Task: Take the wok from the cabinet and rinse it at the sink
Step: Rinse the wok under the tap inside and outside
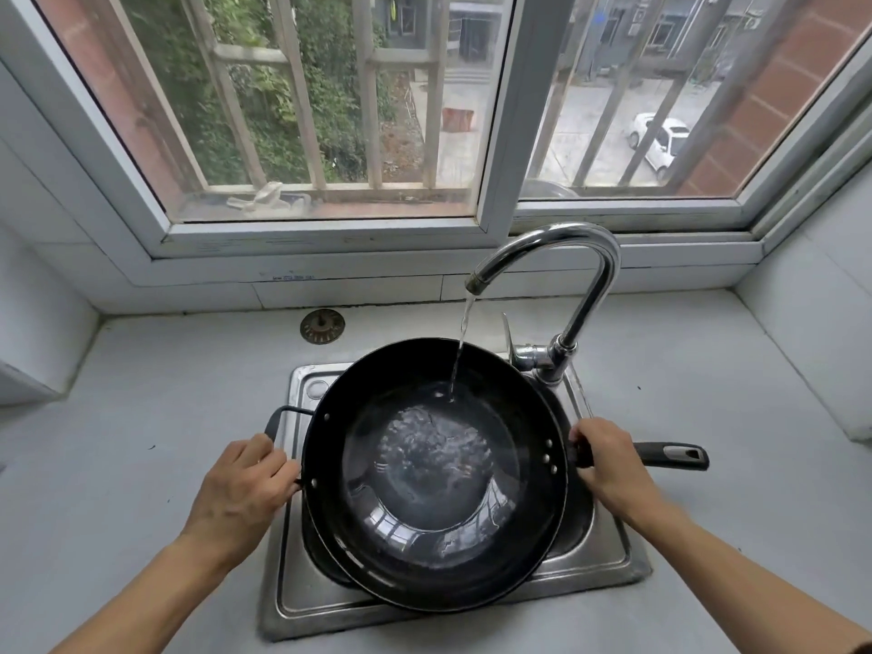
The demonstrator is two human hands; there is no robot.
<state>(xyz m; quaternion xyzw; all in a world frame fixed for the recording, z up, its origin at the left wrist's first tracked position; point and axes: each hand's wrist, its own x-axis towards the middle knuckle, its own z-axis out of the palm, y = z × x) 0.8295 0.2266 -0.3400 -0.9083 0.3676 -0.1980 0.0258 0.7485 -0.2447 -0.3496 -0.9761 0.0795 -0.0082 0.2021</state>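
Observation:
A large black wok [434, 535] is held over the steel sink [608, 573], covering most of the basin. Water runs from the chrome faucet [566, 257] in a thin stream onto the wok's far inner wall, and a shallow pool ripples in its bottom. My left hand [240, 493] grips the small loop handle on the wok's left side. My right hand [608, 464] is closed around the long black handle [674, 457], close to the wok's rim.
A grey counter [141, 464] surrounds the sink. A round metal drain strainer [322, 326] lies on the counter behind the sink to the left. The faucet lever [507, 337] stands just behind the wok. A barred window runs along the back wall.

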